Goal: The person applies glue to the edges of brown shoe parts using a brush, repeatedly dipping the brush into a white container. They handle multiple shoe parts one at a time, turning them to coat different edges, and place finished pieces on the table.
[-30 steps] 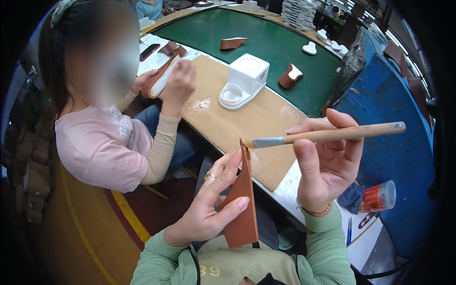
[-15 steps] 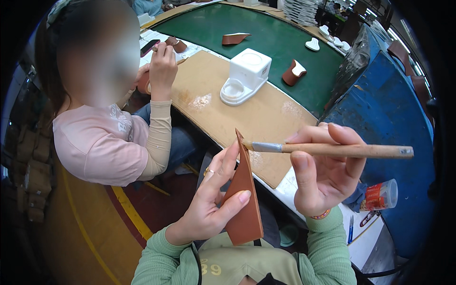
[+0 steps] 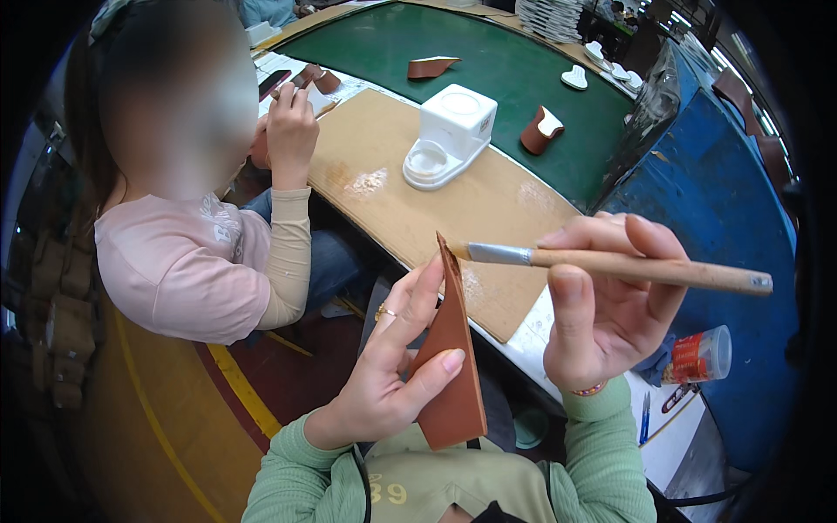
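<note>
One brown piece gripped by left hand, brush by right hand; twelve-o'clock tip seemingly being coated; steady strokes needed.

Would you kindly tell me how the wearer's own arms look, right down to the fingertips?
The left sleeve and right sleeve are light green, ribbed-looking and long, reaching the wrists. A gold-coloured ring sits on one of the left fingers, and a thin multicoloured bracelet circles the right wrist. No gloves are worn.
</note>
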Tool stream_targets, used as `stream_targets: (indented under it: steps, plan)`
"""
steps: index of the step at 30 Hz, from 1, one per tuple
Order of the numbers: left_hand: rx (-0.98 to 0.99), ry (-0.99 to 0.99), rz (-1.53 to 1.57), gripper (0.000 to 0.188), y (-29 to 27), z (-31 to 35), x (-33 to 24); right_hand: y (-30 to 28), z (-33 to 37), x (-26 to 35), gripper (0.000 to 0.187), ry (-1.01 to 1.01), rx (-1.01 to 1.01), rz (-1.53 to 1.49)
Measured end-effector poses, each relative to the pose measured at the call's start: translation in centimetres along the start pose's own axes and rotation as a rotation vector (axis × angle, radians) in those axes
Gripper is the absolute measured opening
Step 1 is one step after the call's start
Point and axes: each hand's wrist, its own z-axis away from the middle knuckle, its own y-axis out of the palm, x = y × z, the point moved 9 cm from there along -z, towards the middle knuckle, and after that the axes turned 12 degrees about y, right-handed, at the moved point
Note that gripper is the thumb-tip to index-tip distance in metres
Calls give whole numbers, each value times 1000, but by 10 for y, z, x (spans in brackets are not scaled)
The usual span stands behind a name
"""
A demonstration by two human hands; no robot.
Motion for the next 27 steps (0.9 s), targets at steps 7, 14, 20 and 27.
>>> stream_targets:
  steps: [7,14,20,27]
  plan:
    - [0,21,-66,65,-2,-1,-2,6,-1,1,50,67,53,49]
    - [-20,1,-15,66,-2,0,1,5,0,9,51,-161,73,-21]
    - [-41,33,-5,66,-3,-3,0,8,4,10,53,-204,97,15]
    - [-88,54,62,67,-4,-4,0,10,8,10,53,-205,105,94]
